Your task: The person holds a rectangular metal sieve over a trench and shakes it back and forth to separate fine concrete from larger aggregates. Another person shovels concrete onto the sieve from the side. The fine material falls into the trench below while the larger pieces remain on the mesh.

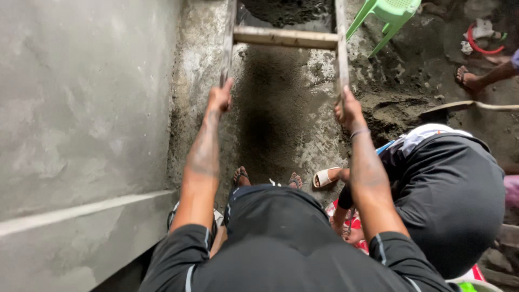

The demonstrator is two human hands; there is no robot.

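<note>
**Wooden frame gripped by both rails over dark sand**

The left hand point(220, 97) is closed around the left rail, and the right hand point(348, 111) is clamped on the right rail of a wooden frame point(285, 37), which is held tilted out ahead over the ground. Under it a dark patch of sand point(270, 108) is spread on the concrete floor point(194, 81), while coarser heaps are left at the right, so the work appears only partly done. A crouching person in black point(448, 194) is seen beside the right arm. The frame's far end is cut off, and whether mesh is fitted cannot be made out.
</note>
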